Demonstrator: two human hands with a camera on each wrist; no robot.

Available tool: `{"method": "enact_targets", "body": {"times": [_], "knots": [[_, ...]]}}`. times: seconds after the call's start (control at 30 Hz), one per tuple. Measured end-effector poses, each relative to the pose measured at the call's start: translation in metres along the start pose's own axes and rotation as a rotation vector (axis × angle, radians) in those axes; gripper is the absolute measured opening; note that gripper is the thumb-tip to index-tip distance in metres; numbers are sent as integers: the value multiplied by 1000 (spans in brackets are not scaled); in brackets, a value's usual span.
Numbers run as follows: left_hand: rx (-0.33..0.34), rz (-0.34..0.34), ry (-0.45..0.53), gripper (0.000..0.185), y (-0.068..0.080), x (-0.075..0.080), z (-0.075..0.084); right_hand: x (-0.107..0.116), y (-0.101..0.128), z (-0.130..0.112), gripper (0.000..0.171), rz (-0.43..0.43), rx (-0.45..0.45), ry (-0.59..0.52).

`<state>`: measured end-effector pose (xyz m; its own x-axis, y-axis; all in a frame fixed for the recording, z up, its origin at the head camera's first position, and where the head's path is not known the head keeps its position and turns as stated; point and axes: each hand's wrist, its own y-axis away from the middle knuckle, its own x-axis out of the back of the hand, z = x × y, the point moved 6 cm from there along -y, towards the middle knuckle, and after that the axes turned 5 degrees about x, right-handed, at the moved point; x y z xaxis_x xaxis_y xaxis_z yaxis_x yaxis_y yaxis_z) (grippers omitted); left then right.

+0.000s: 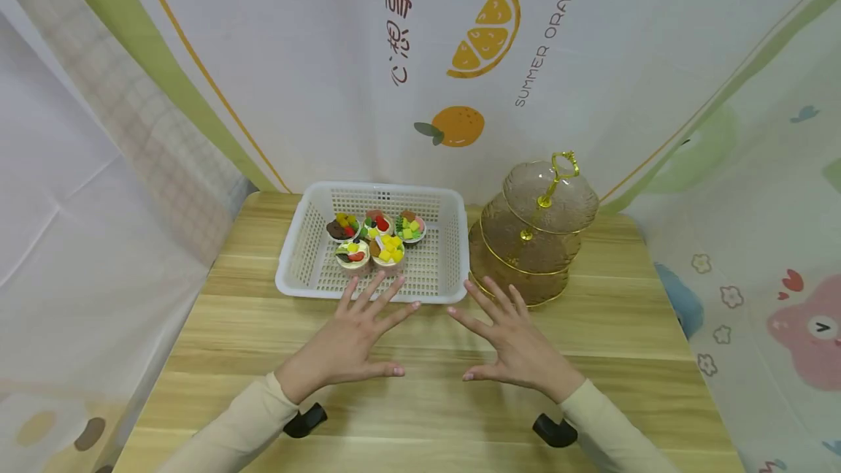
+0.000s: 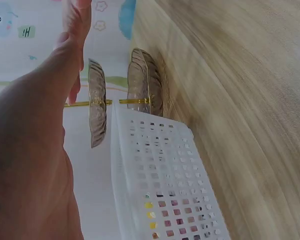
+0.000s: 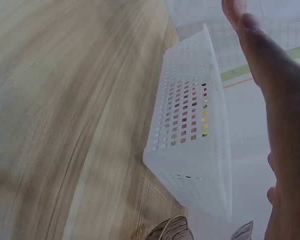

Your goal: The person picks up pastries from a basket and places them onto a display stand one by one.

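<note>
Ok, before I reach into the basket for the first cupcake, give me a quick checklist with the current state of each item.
1. Left hand free: ok, fingers spread, holding nothing, in front of the white basket.
2. Right hand free: ok, fingers spread, holding nothing.
3. Cupcakes reachable: ok, five sit clustered in the basket, uncovered.
4. Cupcakes upright: ok, all toppings face up in the head view.
5. Tiered stand ready: ok, upright right of the basket, visible tiers bare.
6. Gap between basket and stand: cannot tell, they look very close or touching.
7. Table in front of the basket unobstructed: ok, only the hands are there.
</note>
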<state>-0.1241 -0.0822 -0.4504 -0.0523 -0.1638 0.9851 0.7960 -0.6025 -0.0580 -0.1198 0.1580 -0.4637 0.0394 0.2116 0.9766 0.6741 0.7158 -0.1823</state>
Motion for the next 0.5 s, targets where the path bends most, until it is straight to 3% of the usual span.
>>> {"method": "enact_targets", "body": {"times": [0.13,0.23,0.37,0.5], "knots": [[47,14,23,93,0,-1,-10,0,-3,3,104,6,9,-25],[104,38,62,93,2,2,-27,4,-12,8,106,39,22,-58],[213,69,107,93,9,7,-62,11,-30,20,112,86,6,-135],[347,98,133,93,20,8,-106,18,-53,37,113,107,-68,-289]]}}
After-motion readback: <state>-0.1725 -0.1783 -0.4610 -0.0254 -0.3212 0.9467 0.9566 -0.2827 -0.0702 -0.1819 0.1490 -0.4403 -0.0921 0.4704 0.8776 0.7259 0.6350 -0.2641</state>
